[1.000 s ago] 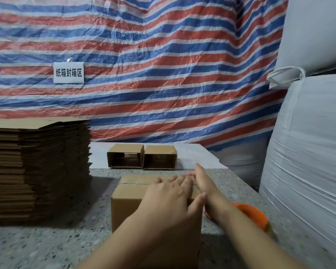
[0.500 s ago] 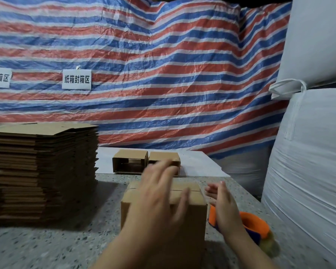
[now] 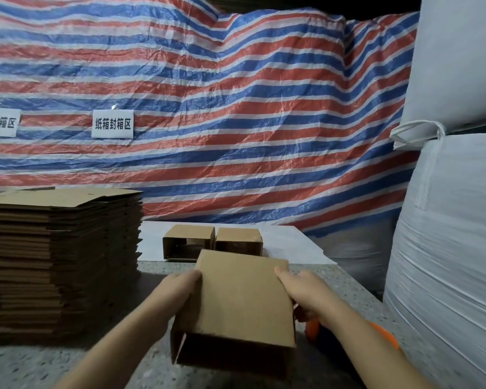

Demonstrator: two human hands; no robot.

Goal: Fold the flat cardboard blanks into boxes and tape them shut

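A brown cardboard box [image 3: 242, 301] is lifted and tipped over the speckled table [image 3: 68, 366], its open end facing me. My left hand [image 3: 180, 287] grips its left side and my right hand [image 3: 303, 290] grips its right side. An orange tape dispenser [image 3: 382, 334] lies on the table under my right forearm, mostly hidden. A tall stack of flat cardboard blanks [image 3: 59, 259] stands at the left. Two formed boxes [image 3: 212, 242] sit side by side on a white sheet behind the held box.
Large white woven sacks [image 3: 446, 220] fill the right side, close to the table edge. A red, white and blue striped tarp [image 3: 208, 122] hangs behind, with two white paper labels [image 3: 112, 123] on it.
My hands left the top of the box and took hold of its two sides. The box came up off the table and tipped so that its open end faces me.
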